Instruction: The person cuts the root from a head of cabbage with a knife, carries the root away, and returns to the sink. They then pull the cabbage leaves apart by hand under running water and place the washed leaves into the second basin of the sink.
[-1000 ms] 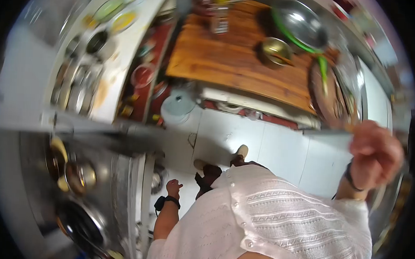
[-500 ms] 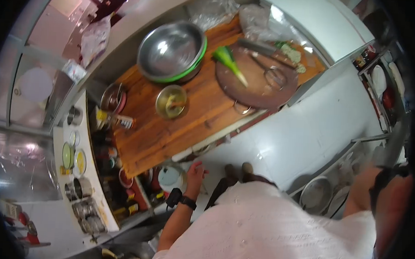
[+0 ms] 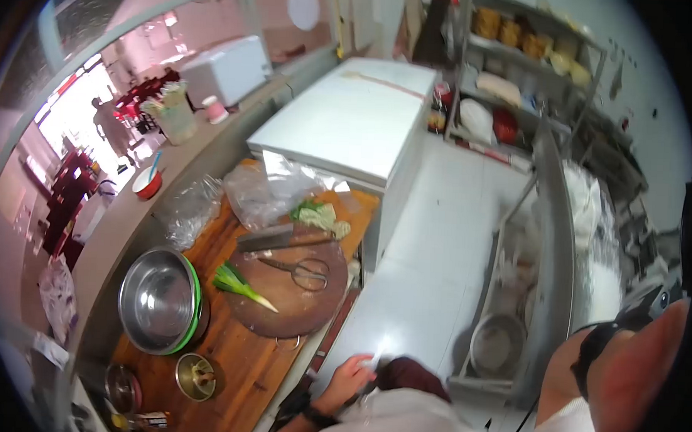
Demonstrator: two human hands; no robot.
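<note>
- Head view, turned rightward since earlier: the left hand (image 3: pixel 350 380) now sits near the round chopping board (image 3: pixel 300 295), apart from it, empty, loosely curled.
- On the board: green onion (image 3: pixel 242 286), scissors (image 3: pixel 288 267).
- Right of the board: right hand (image 3: pixel 638 379), blurred; grip cannot be told.

the right hand (image 3: pixel 639 375) is showing blurred by the right edge, its fingers indistinct. the steel basin (image 3: pixel 155 300) is hiding most of the green-rimmed basin (image 3: pixel 197 308). the yellow-capped bottle (image 3: pixel 149 420) is bearing print too small to read.
</note>
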